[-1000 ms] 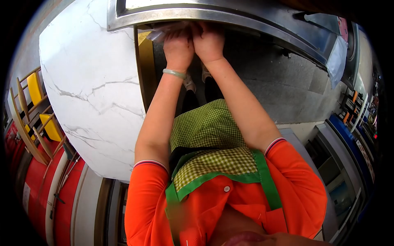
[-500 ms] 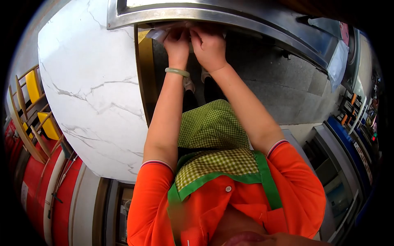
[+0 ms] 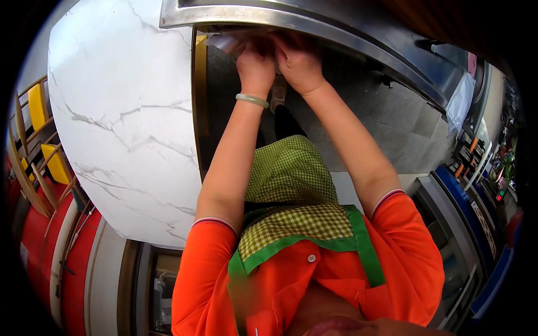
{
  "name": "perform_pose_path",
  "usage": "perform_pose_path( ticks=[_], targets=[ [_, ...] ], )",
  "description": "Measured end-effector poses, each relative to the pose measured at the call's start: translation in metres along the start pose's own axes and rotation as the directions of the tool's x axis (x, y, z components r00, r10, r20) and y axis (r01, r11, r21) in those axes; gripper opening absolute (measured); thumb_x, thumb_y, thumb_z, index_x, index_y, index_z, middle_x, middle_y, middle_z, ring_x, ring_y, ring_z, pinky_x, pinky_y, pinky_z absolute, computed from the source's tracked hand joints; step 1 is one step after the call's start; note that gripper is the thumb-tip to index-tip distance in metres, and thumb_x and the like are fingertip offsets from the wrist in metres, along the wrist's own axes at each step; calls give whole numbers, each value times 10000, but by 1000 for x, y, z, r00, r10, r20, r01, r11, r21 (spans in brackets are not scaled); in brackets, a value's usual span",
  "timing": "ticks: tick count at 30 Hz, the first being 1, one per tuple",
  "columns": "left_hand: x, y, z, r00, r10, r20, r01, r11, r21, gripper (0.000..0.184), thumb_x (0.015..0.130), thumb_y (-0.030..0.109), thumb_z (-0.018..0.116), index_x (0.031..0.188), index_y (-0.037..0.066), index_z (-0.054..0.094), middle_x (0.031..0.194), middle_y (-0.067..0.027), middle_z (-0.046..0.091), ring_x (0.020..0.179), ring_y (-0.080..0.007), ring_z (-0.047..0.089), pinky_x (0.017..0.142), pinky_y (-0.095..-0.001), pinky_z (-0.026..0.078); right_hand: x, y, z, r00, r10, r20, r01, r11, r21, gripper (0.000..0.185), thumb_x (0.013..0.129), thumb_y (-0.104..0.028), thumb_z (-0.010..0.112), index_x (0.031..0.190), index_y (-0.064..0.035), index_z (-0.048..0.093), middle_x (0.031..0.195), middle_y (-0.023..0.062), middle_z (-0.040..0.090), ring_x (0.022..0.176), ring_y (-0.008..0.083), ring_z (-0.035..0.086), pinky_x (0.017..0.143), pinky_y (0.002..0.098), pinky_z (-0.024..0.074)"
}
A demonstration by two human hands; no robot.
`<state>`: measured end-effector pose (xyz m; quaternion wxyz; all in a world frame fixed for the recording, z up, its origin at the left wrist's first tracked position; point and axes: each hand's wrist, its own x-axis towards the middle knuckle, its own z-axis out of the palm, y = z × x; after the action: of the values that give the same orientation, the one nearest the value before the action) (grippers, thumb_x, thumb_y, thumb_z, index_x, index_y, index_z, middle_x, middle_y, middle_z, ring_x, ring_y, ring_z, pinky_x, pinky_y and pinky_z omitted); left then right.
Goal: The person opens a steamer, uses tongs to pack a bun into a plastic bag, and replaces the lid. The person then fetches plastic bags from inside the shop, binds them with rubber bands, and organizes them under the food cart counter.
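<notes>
Both hands are close together just under the edge of a metal counter [image 3: 314, 28]. My left hand [image 3: 256, 67], below a pale green bangle [image 3: 252, 100], has its fingers bent around part of a thin, clear plastic bag [image 3: 225, 42]. Beside it, my right hand [image 3: 300, 63] is closed, with the fingertips at the same plastic. Shadow and the counter's edge hide some of the fingertips and the rest of the bag.
A white marble-patterned table [image 3: 123, 117] stands at the left, with yellow-seated chairs [image 3: 55, 162] beyond. A pale plastic bag [image 3: 460, 103] hangs from the counter's right end. A shoe [image 3: 278, 92] shows on the grey floor [image 3: 392, 120].
Both hands have shifted slightly right in the view, still at the plastic. The counter and table have shifted in the frame as the camera moved, and only one shoe now shows clearly.
</notes>
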<state>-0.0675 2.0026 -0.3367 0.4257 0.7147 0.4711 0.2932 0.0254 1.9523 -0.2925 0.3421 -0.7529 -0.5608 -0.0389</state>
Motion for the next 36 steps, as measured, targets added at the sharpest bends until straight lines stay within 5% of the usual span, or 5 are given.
perform_pose_path(
  ticks=[3, 6, 16, 18, 36],
  targets=[
    [2, -9, -2, 952, 295, 77, -305, 932, 197, 60, 793, 111, 607, 807, 54, 618, 803, -152, 650, 763, -367, 614, 714, -418, 512, 3, 0, -4, 999, -21, 50, 20, 1000, 23, 286, 741, -42, 644, 1012, -127, 674, 953, 78, 633, 841, 298, 622, 717, 370, 511],
    [6, -16, -3, 917, 385, 106, -397, 907, 142, 58, 800, 125, 606, 814, 71, 624, 802, -155, 645, 744, -361, 621, 638, -441, 499, -2, 5, -1, 992, -63, 109, 71, 995, -75, 295, 731, -46, 656, 1009, -141, 679, 945, 71, 618, 858, 291, 610, 735, 376, 504],
    [6, 3, -25, 953, 259, 156, -266, 964, 25, 90, 768, 109, 603, 837, 88, 658, 826, -117, 656, 797, -345, 611, 727, -432, 494, -8, 16, 4, 993, -75, 95, 85, 990, -110, 268, 713, -53, 675, 964, -147, 673, 947, 44, 625, 867, 279, 616, 757, 369, 500],
    [6, 5, -26, 968, 193, 162, -192, 981, -20, 83, 766, 117, 607, 823, 88, 660, 822, -118, 656, 797, -346, 611, 724, -429, 494, -9, 20, 8, 994, -98, 40, 103, 980, -170, 150, 722, -162, 666, 872, -171, 666, 934, 25, 613, 849, 254, 621, 696, 383, 514],
    [12, 15, -18, 949, 314, -2, -314, 949, -29, 112, 782, 63, 610, 859, 78, 690, 847, -102, 679, 766, -322, 633, 708, -399, 510, -12, 15, 6, 996, 79, -51, -79, 997, 9, 99, 788, -77, 656, 881, -109, 666, 808, 106, 653, 727, 315, 624, 668, 394, 503]
  ],
)
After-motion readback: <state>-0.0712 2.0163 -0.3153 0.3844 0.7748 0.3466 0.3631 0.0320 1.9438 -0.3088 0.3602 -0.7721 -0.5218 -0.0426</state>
